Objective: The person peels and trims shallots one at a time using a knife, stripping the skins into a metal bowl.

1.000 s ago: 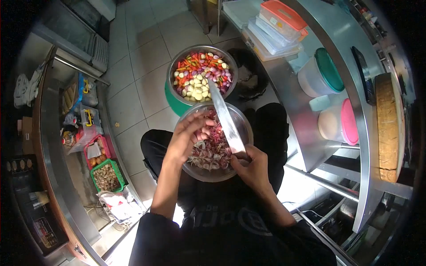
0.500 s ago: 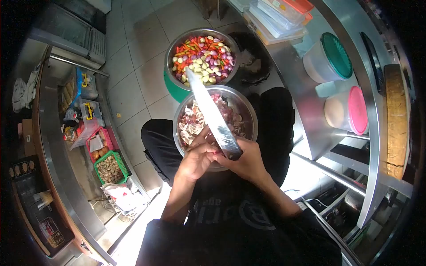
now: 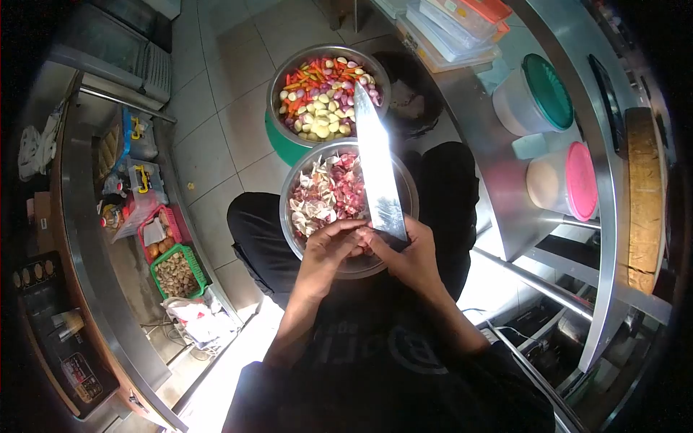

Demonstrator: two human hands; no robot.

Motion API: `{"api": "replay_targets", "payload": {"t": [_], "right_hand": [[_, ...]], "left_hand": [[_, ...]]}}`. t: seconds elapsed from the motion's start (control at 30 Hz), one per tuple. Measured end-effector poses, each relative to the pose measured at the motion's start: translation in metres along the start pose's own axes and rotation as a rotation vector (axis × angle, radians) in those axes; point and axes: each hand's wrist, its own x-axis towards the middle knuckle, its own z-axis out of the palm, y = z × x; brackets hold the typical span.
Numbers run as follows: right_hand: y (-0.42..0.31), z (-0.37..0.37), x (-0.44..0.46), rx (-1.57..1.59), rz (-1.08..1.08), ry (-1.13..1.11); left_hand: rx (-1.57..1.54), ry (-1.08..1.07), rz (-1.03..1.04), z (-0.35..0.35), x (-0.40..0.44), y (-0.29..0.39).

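Note:
My right hand (image 3: 413, 258) is closed on a knife (image 3: 381, 169), its broad blade pointing up and away over the bowls. My left hand (image 3: 326, 252) is pinched together against the right thumb; what its fingertips hold is too small and covered to name. Both hands are above the near rim of a steel bowl (image 3: 287, 229) resting between my legs. In that bowl lie pale papery skins (image 3: 312, 206) on the left and reddish skins (image 3: 349, 189) on the right. Beyond it, a second steel bowl (image 3: 273, 108) contains peeled garlic cloves (image 3: 323, 119), shallots and red and orange chillies (image 3: 312, 74).
A green round thing (image 3: 280, 141) shows under the far bowl. On the right, a steel shelf holds a green-lidded tub (image 3: 514, 101), a pink-lidded tub (image 3: 552, 180) and stacked plastic containers (image 3: 451, 36). At left, a green basket (image 3: 198, 268) and pink basket (image 3: 175, 225) sit on a low shelf.
The knife has swung right, its tip moving from the garlic toward the shallots. My hands have shifted slightly right, uncovering more of the skins in the near bowl.

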Motion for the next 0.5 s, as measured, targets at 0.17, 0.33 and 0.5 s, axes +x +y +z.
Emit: {"api": "replay_targets", "payload": {"t": [0.17,0.33,0.5], "right_hand": [[0.004,0.004,0.000,-0.037,-0.082,0.046],[-0.007,0.006,-0.003,0.041,-0.009,0.083],[-0.005,0.001,-0.001,-0.261,-0.118,0.161]], "left_hand": [[-0.117,0.003,-0.012,-0.002,-0.004,-0.004],[-0.039,-0.068,0.061,0.001,-0.004,-0.004],[-0.128,0.003,0.080,0.007,-0.005,0.005]]}}
